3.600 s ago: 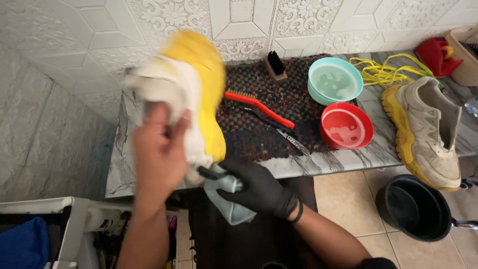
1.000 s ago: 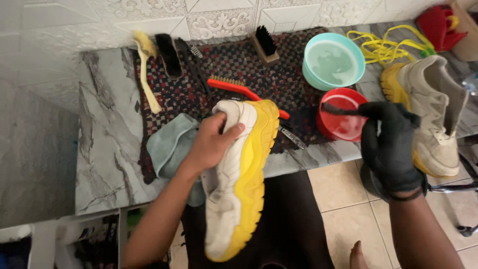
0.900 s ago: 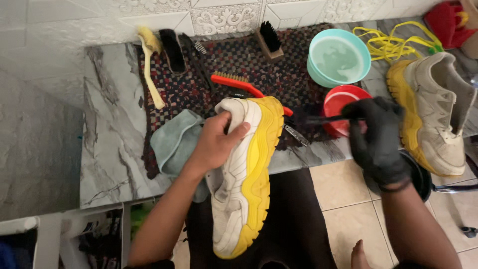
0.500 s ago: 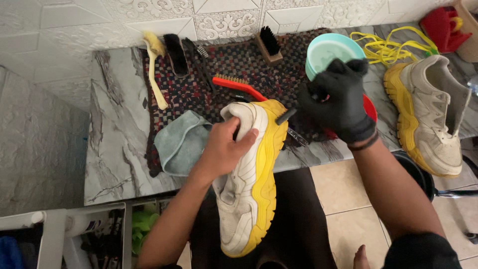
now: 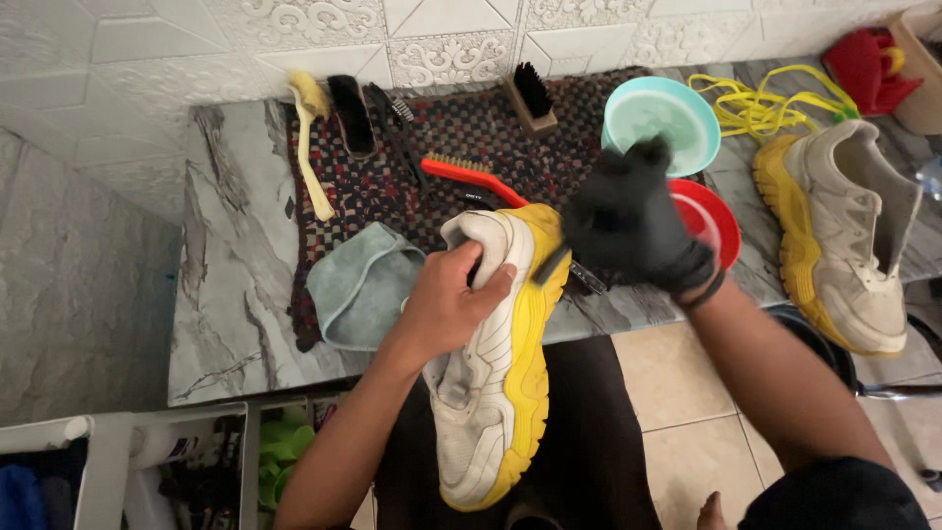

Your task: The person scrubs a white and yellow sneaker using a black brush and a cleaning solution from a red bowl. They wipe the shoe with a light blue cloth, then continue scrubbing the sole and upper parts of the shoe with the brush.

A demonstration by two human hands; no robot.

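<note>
On the marble worktop (image 5: 226, 294) we see two bowls just beside each other at the right of the woven mat (image 5: 461, 137). The teal bowl (image 5: 660, 120) holds a pale, cloudy liquid. The red bowl (image 5: 711, 226) is partly hidden behind our gloved hand, so we cannot tell what is in it.

Our bare left hand (image 5: 446, 304) grips the white and yellow shoe (image 5: 496, 363) across its upper near the toe, fingers (image 5: 491, 280) curled over the top and the thumb on the near side. The shoe lies over the front edge of the worktop, toe on the mat, heel out over our dark-clad lap, yellow sole turned right.

Our right hand (image 5: 633, 221), in a black glove, is raised above the shoe's toe with the wrist bent. Its fingers are closed around a slim dark-handled tool (image 5: 549, 263), whose end meets the yellow sole edge; the hand is blurred, so the tool's head is unclear.

A grey-green cloth (image 5: 363, 285) lies just left of the shoe, touching our left wrist. A red-handled brush (image 5: 471, 177) lies on the mat behind the toe. A second shoe (image 5: 854, 236) sits well apart at the right, with yellow laces (image 5: 756, 103) behind it.
</note>
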